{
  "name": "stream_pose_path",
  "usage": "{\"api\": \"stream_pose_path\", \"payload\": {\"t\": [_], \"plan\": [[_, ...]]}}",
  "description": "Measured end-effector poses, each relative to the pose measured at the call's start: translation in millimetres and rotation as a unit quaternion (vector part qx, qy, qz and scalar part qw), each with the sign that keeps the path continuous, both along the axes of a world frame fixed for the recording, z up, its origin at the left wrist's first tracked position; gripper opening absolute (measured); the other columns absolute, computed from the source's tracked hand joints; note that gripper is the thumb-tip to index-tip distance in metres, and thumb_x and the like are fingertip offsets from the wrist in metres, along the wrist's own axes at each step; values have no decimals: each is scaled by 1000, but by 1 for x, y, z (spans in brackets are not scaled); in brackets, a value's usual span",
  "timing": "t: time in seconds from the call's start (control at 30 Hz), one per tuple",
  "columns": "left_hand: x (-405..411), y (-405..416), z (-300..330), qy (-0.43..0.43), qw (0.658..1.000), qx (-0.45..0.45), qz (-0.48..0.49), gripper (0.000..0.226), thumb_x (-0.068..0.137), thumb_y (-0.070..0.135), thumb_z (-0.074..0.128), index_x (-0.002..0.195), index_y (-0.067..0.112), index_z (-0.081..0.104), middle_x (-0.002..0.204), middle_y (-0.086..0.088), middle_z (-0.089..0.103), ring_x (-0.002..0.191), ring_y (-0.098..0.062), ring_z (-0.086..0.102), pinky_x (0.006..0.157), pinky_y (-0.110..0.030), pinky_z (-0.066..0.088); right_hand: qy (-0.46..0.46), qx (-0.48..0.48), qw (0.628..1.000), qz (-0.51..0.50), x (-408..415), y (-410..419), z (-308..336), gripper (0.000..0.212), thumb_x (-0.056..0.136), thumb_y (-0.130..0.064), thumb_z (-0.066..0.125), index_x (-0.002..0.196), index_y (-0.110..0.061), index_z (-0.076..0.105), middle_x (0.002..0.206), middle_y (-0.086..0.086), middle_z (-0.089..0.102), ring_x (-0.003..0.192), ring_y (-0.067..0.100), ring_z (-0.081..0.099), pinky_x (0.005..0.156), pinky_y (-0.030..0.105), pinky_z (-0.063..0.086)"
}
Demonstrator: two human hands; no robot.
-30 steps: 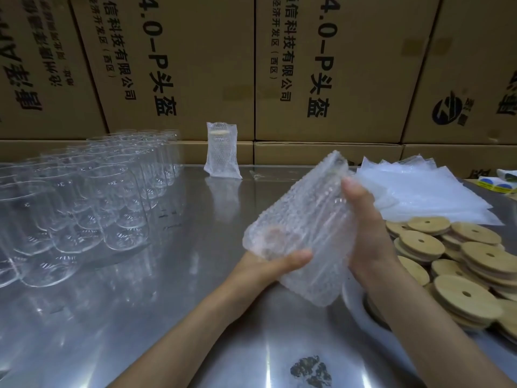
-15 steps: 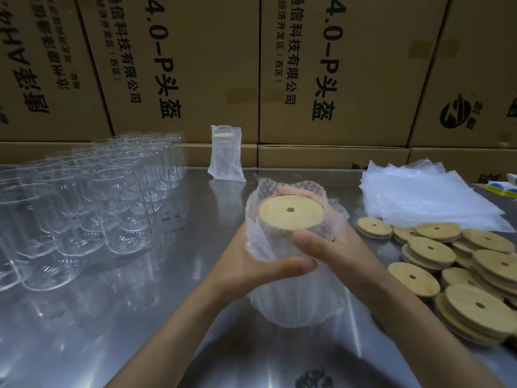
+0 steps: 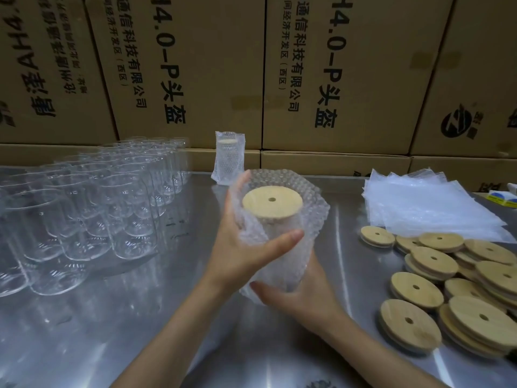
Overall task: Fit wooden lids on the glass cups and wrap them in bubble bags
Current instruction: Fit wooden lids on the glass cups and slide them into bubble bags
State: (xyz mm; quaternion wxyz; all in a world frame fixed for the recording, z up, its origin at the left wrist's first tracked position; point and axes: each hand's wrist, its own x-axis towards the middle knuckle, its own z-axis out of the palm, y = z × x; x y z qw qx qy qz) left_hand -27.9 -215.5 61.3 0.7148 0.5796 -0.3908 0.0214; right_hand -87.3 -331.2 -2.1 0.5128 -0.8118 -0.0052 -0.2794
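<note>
The left hand (image 3: 237, 247) grips the side of a glass cup in a bubble bag (image 3: 282, 247), with the thumb curled across the front and the fingers round the far side. The right hand (image 3: 302, 298) holds the same cup from below, its fingers curled round the bottom of the bag. The cup stands nearly upright, its long axis vertical, and its top points up and a little toward the camera. A wooden lid (image 3: 272, 202) sits on its mouth (a small hole is in the middle of the lid), and the open edge of the bag rises around the lid.

To the right of the right hand lie loose wooden lids (image 3: 447, 289) in low piles on the steel bench (image 3: 140, 317), and beyond them a heap of flat bubble bags (image 3: 425, 203). To the left of the left hand stand rows of empty glass cups (image 3: 92, 214). Beyond both hands a wrapped cup (image 3: 228, 159) stands upright before cardboard boxes (image 3: 335, 65).
</note>
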Motion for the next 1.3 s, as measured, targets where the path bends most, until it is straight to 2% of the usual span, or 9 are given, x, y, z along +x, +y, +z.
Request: {"api": "stream_pose_path", "payload": {"t": [0.13, 0.23, 0.4, 0.5, 0.6, 0.7, 0.83, 1.07, 1.3], "plan": [[9, -4, 26, -45, 998, 9, 45, 91, 60, 34, 84, 138, 30, 38, 103, 6, 69, 101, -3, 64, 88, -25, 53, -2, -14, 999, -44, 15, 0, -7, 95, 53, -62, 80, 134, -39, 37, 127, -20, 55, 118, -1, 53, 94, 33, 51], [20, -14, 56, -77, 994, -55, 52, 58, 75, 27, 76, 125, 25, 49, 73, 11, 66, 75, -5, 66, 71, -22, 51, -18, -12, 998, -63, 29, -3, -8, 85, 51, -64, 79, 123, -57, 35, 119, -34, 55, 111, -11, 53, 85, 11, 47], [44, -30, 51, -122, 968, -126, 181, 21, 92, 25, 58, 113, 27, 53, 82, 21, 59, 82, 0, 59, 80, -21, 48, -49, 76, 990, -112, 72, -15, -9, 74, 48, -59, 80, 108, -67, 36, 107, -37, 58, 99, -14, 57, 73, 10, 47], [74, -37, 10, -56, 958, -113, 259, 21, 93, 27, 49, 114, 26, 50, 95, 17, 55, 93, -2, 55, 86, -20, 44, -77, 139, 977, -146, 107, -33, -12, 73, 55, -46, 86, 112, -52, 42, 104, -35, 58, 96, -18, 55, 76, 7, 43], [112, -38, -37, 3, 957, -22, 291, 20, 95, 25, 49, 114, 25, 49, 99, 10, 53, 98, -7, 54, 87, -20, 41, -84, 172, 963, -189, 143, -52, -13, 71, 62, -33, 89, 115, -34, 42, 103, -27, 54, 94, -8, 56, 80, 11, 41], [146, -41, -63, 40, 945, 94, 310, 26, 95, 20, 53, 121, 18, 48, 109, 5, 49, 110, -16, 51, 85, -14, 31, -70, 173, 956, -228, 180, -68, -11, 71, 64, -36, 87, 113, -34, 36, 96, -29, 48, 91, 3, 52, 74, 11, 38], [174, -51, -72, 47, 914, 273, 298, 49, 91, 29, 59, 134, 12, 42, 132, -2, 40, 125, -20, 44, 99, -26, 35, -41, 161, 953, -252, 224, -87, -8, 71, 66, -40, 84, 116, -30, 35, 103, -15, 51, 99, 14, 51, 81, 27, 38], [174, -66, -82, -148, 796, 517, 277, 46, 90, 53, 42, 127, 25, 42, 127, 3, 40, 124, -19, 38, 110, -32, 25, -41, 167, 941, -291, 289, -118, -3, 79, 70, -38, 82, 131, -15, 37, 126, 5, 56, 117, 28, 55, 90, 32, 42], [172, -74, -85, -239, 775, 544, 214, 51, 89, 55, 22, 128, 26, 36, 128, 3, 34, 124, -18, 32, 114, -37, 18, -32, 144, 946, -289, 344, -142, -5, 78, 70, -41, 80, 130, -20, 35, 125, 0, 54, 115, 26, 55, 87, 32, 42]]}}
